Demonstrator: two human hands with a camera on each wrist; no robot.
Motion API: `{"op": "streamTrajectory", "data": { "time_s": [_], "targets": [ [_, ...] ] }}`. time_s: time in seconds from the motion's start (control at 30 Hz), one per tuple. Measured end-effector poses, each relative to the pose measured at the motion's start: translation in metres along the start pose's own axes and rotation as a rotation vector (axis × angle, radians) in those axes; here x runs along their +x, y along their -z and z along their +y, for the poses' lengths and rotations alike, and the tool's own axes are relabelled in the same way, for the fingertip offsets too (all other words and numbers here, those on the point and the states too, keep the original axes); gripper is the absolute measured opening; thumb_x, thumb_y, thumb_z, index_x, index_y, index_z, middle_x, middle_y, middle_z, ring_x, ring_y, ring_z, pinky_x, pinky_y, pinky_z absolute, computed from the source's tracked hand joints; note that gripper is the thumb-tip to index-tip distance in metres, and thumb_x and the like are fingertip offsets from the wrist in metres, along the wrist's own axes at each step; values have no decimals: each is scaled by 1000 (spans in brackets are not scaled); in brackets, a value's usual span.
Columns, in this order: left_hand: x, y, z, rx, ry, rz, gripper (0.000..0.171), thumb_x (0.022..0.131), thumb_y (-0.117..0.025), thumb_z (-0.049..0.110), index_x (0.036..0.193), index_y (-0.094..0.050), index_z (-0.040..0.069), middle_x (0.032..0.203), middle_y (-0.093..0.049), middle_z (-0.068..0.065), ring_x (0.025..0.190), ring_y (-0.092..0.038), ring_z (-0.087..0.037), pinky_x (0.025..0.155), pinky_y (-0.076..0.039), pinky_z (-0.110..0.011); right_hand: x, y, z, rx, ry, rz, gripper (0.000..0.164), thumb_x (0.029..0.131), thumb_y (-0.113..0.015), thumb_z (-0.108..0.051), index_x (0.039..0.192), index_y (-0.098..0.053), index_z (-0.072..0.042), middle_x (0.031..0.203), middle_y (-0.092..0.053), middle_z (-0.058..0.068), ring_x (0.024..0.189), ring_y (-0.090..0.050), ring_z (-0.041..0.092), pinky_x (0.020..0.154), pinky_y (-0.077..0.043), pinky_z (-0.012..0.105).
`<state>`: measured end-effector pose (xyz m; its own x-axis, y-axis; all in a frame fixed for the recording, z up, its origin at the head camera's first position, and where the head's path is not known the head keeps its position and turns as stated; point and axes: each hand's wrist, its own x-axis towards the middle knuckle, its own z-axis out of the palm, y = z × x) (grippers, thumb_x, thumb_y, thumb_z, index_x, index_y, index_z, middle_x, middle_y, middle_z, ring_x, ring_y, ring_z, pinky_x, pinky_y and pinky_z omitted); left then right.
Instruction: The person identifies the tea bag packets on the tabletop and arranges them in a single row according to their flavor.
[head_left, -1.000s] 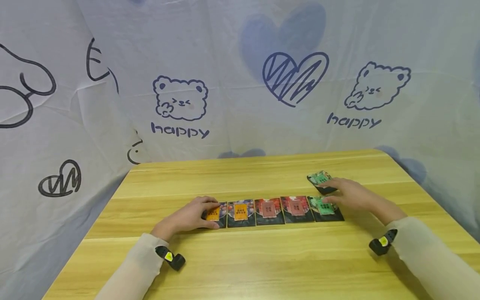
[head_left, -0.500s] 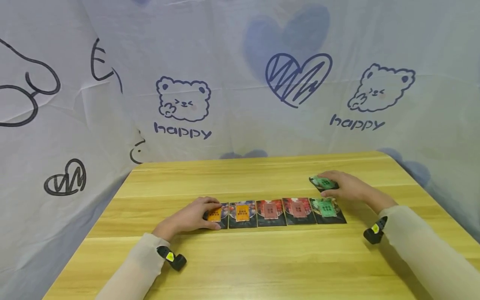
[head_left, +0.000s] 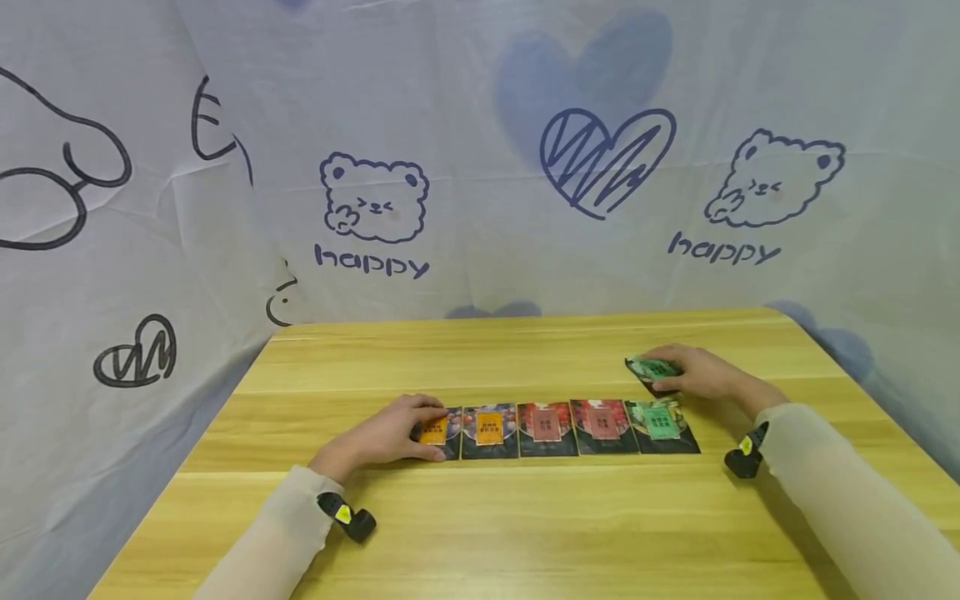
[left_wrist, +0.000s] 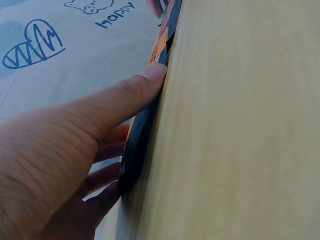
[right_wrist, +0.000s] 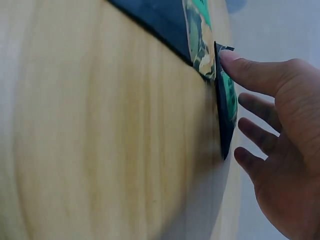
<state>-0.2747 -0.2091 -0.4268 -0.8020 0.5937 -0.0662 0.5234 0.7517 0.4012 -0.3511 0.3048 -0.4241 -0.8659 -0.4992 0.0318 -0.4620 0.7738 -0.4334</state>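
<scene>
In the head view, flat packets lie edge to edge in a row: an orange-labelled packet at the left end, another orange-labelled packet, two red-labelled packets, and a green-labelled packet at the right. My left hand rests on the leftmost packet, thumb on its near edge and fingers over its left side. Behind the row's right end, my right hand holds a second green-labelled packet between thumb and fingers. The right wrist view shows that packet tilted, the thumb near one corner.
The wooden table reaches forward to a pale cloth backdrop printed with bears and hearts. A black camera strap sits on each wrist, the left one and the right one.
The right hand has drawn away from the row's green packet and now grasps the loose green packet behind it. The left hand stays on the leftmost packet. The head view has shifted slightly.
</scene>
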Motion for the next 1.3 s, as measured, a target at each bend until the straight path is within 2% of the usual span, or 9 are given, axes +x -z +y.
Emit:
{"op": "streamTrajectory", "data": {
  "time_s": [0.3, 0.53, 0.8, 1.03, 1.3],
  "targets": [
    [0, 0, 2, 27, -2, 5, 78, 86, -70, 54, 145, -49, 8, 148, -41, -10, 137, -35, -33, 110, -32, -50, -4, -1, 10, -20, -17, -11, 57, 94, -67, -34, 141, -53, -5, 145, -41, 27, 131, -34, 52, 105, -26, 68],
    [0, 0, 1, 21, -4, 5, 77, 85, -70, 53, 145, -49, 8, 148, -42, -10, 137, -35, -33, 110, -33, -50, -11, 2, 10, -62, -23, 5, 57, 93, -68, -32, 139, -54, -1, 141, -44, 30, 128, -38, 52, 103, -29, 67],
    [-1, -1, 0, 15, -4, 6, 77, 86, -70, 54, 145, -49, 8, 147, -42, -10, 137, -35, -32, 109, -33, -50, -19, 4, 20, -102, -66, 3, 63, 93, -66, -41, 139, -53, 0, 141, -43, 30, 127, -38, 54, 102, -30, 67],
    [-1, 1, 1, -8, -7, 0, 77, 87, -69, 53, 146, -47, 9, 148, -41, -10, 137, -35, -32, 109, -34, -51, -28, 8, 27, -98, -110, 6, 69, 92, -66, -46, 140, -51, 0, 141, -44, 30, 128, -38, 54, 103, -30, 66],
    [-2, 0, 0, -5, -8, -1, 77, 87, -69, 53, 146, -47, 9, 148, -41, -10, 137, -36, -32, 109, -34, -51, -45, 11, 27, -82, -122, 14, 71, 91, -67, -46, 140, -50, 2, 139, -44, 32, 126, -38, 54, 101, -31, 67]
  ]
}}
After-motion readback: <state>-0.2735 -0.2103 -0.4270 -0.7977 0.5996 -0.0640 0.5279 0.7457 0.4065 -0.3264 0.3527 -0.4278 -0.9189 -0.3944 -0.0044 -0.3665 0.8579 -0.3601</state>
